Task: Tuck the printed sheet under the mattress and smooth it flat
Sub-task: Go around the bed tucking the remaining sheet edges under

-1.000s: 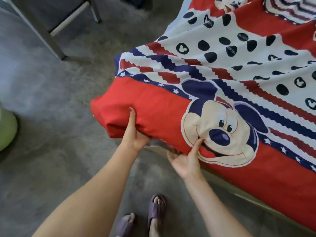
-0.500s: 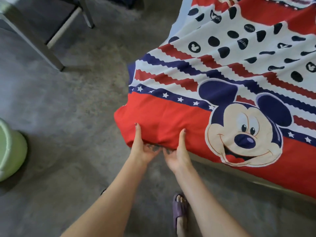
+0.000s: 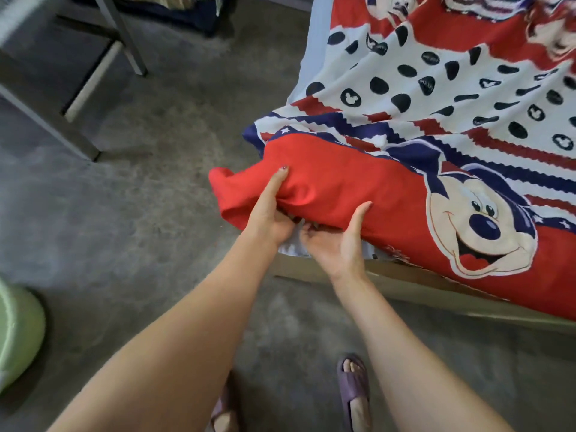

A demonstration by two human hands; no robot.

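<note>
evidently unfinished: left hand and right hand grip the printed sheet, its corner bunched and untucked above the bed frame.

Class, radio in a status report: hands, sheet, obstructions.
Left hand grips printed sheet corner. Right hand thumb on sheet, fingers curled under edge. Corner bunched, not flat. No obstruction seen.

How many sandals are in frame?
2. One purple sandal is in full view on the floor near the bottom edge, between the two forearms. The second sandal sits to its left, mostly hidden behind the left forearm.
</note>
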